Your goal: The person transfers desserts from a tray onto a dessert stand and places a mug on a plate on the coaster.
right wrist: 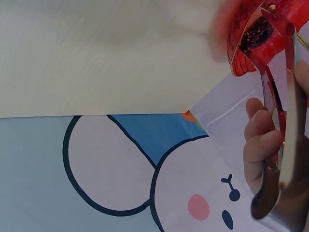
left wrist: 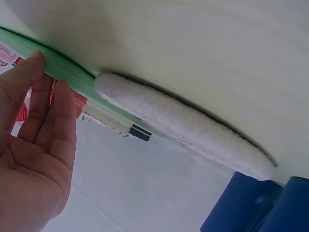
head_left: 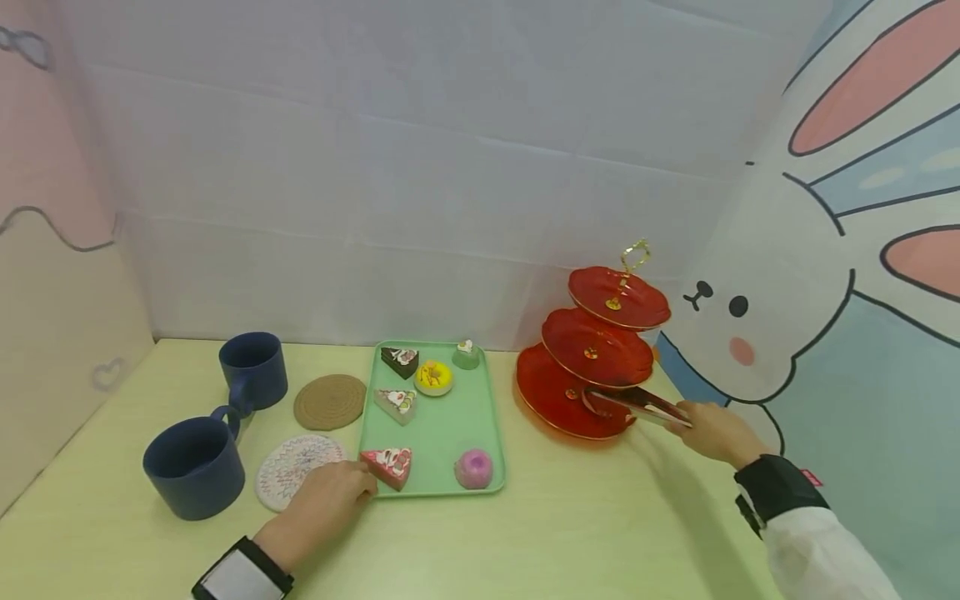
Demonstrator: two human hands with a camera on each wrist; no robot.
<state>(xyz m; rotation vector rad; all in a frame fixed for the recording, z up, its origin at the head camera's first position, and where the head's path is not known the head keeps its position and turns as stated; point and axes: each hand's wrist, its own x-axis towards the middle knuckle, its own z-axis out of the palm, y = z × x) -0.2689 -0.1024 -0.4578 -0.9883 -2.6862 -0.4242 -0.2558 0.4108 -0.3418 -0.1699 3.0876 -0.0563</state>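
Right hand (head_left: 716, 433) grips metal tongs (head_left: 637, 404) at red tiered stand (head_left: 592, 367); relaxed left hand (head_left: 326, 496) steadies green tray (head_left: 438, 425); best kept level.

You've got six little cakes (head_left: 406, 404) on one green tray (head_left: 442, 429), two blue mugs (head_left: 197, 467), two coasters (head_left: 329, 402), one red three-tier stand (head_left: 596, 358) and one pair of tongs (head_left: 637, 404).
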